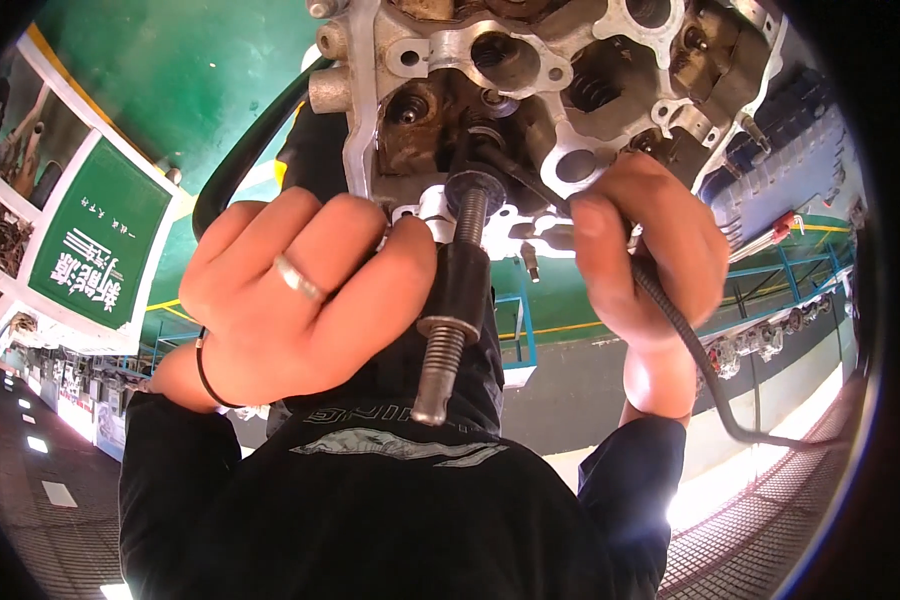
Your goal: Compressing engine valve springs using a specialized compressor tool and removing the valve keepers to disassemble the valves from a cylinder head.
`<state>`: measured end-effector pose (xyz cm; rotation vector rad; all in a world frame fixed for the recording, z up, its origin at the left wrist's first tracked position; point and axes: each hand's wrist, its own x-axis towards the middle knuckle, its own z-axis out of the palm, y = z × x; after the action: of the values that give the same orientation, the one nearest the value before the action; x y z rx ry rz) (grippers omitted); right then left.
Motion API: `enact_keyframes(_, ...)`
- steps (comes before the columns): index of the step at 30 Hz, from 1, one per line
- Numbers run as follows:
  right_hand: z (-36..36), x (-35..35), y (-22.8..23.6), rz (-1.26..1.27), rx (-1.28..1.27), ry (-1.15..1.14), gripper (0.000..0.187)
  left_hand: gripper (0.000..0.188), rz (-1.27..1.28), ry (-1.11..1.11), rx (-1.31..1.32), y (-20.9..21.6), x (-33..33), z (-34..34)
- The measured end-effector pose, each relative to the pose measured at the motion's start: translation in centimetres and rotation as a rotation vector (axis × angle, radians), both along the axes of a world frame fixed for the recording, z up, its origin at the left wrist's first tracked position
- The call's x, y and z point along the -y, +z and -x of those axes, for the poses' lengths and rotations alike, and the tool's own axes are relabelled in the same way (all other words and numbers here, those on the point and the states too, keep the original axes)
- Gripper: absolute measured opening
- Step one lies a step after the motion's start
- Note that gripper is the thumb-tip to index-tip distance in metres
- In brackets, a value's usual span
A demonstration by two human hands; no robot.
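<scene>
A bare metal cylinder head (560, 95) with valve springs in its bores fills the top of the view. A valve spring compressor (456, 300) with a black sleeve and threaded rod reaches into its near side; its curved black frame shows at the left. My left hand (295, 295), with a ring, is closed against the compressor's sleeve, the thumb hidden. My right hand (650, 245) pinches a thin dark tool (520, 178) pointing toward the compressor's inner end. The tool's kind cannot be made out.
A dark cord (685, 335) runs below my right hand to the right edge. At the left stands a white-framed rack with a green sign panel (95, 240). A blue ribbed tray (795, 190) lies to the right, near a blue metal frame (805, 270).
</scene>
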<state>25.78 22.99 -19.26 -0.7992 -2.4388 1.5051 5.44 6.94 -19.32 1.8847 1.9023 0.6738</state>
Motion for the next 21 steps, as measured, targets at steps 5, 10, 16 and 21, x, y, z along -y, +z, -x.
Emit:
enact_keyframes(5,0.3,0.4,-0.1,0.063,0.031,-0.029,0.012,0.031,0.187,-0.089,0.066,1.0,-1.3,0.4)
enact_keyframes(10,0.5,0.3,0.3,-0.185,0.001,0.137,0.017,0.049,0.144,-0.063,0.119,-0.3,-3.4,2.7)
enact_keyframes(16,0.0,0.1,0.9,-0.103,0.062,0.031,0.038,0.054,0.236,-0.1,0.217,-0.1,-3.7,3.8)
enact_keyframes(21,-2.7,0.7,0.4,0.086,-0.077,-0.14,0.036,0.049,0.26,0.006,0.265,0.6,-3.5,2.8)
